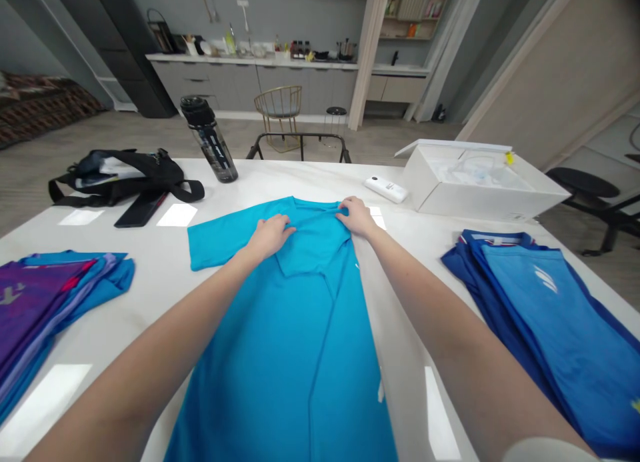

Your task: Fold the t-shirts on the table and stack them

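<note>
A turquoise short-sleeved T-shirt (280, 315) lies spread on the white table in front of me. One sleeve reaches out to the left, while the right side is folded inward along a lengthwise edge. My left hand (271, 237) rests on the shirt just below the neckline, its thumb and fingers slightly apart. At the upper right shoulder, by the collar, my right hand (356, 217) pinches the folded fabric between thumb and fingers. The shirt's lower end runs out of view at the bottom.
Folded blue shirts (545, 302) are stacked at right, purple and blue ones (55, 302) at left. Along the far side are a black bag (120, 175), a phone (141, 209), a dark bottle (210, 142), a white handheld device (387, 189) and an open white box (470, 195).
</note>
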Motion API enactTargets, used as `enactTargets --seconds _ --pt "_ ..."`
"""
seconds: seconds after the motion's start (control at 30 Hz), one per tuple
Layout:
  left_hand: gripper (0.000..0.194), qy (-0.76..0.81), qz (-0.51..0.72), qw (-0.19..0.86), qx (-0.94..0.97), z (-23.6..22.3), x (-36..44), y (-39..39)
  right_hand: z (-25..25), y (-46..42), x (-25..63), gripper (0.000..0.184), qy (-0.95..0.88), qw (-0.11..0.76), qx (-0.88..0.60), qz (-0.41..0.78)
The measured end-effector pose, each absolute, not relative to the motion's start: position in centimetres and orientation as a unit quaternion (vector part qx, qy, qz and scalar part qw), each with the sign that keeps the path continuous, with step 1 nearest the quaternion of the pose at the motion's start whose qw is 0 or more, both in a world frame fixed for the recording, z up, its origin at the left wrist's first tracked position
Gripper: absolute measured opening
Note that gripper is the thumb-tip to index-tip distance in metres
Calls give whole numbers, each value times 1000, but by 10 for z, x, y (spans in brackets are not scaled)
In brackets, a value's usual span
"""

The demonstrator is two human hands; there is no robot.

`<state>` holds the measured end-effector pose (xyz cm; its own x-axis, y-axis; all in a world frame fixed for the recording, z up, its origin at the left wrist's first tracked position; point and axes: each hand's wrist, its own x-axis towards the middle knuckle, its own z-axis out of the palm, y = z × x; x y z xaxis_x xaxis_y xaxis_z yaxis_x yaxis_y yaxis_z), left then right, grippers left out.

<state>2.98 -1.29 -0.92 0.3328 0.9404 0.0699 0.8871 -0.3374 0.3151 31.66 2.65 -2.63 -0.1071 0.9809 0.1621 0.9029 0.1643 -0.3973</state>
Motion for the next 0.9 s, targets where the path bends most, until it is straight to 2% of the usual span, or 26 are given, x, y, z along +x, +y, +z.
enactTargets --seconds 0.17,0.37,0.53,0.7,0.77,0.9 --pt "33 556 169 158 798 21 27 2 -23 31 321 19 -717 284 -630 92" --pt "31 558 263 199 761 45 22 40 -22 38 323 18 -695 315 -641 87" --pt "29 616 319 190 695 30 22 71 -19 41 317 22 -682 268 -676 80" --pt "21 666 243 166 685 4 26 83 -19 39 310 26 -675 177 -713 57" --pt "29 675 231 168 681 -2 26 81 -23 36 309 27 -673 151 -722 48" --pt "60 695 223 211 650 -5 20 71 -31 31 310 31 -671 143 -727 32"
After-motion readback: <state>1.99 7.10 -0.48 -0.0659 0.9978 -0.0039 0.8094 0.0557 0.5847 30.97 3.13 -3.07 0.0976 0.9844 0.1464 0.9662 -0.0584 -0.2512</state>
